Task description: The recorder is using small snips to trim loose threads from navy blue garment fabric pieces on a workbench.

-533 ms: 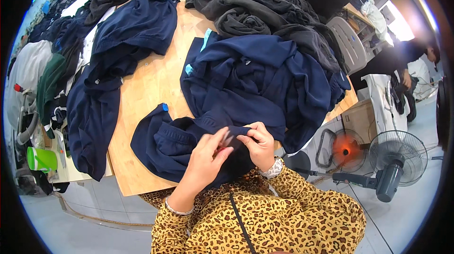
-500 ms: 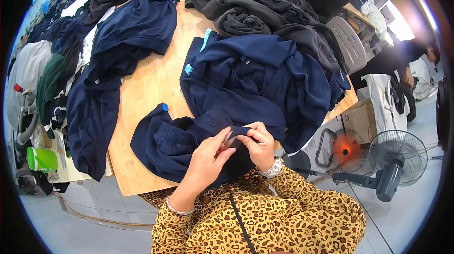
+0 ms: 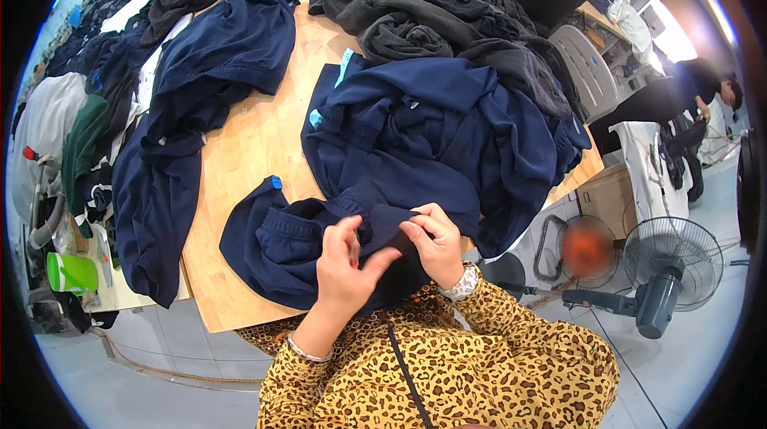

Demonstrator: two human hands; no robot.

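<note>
A navy garment [image 3: 304, 233] with ribbed edges and a small blue tag lies bunched at the table's near edge. My right hand [image 3: 438, 249] pinches a dark fold of it between thumb and fingers. Just left of that fold is my left hand [image 3: 345, 265], its fingers curled and its thumb stretched toward the cloth. Small thread snips appear to sit in the left hand, mostly hidden by the fingers and blurred. Beyond both hands rests a larger heap of navy garments [image 3: 415, 133] with light blue tags.
More navy garments [image 3: 224, 45] hang over the table's left side. Dark grey garments [image 3: 423, 9] pile up at the back. A grey fan [image 3: 671, 269] stands at right, near a grey chair [image 3: 583, 69]. A green bucket [image 3: 72, 272] is at far left. Two other people are farther off right.
My left hand has drawn back left from the fold, and its fingers have lifted. The right hand keeps its pinch, with more of the dark fold now showing between the hands.
</note>
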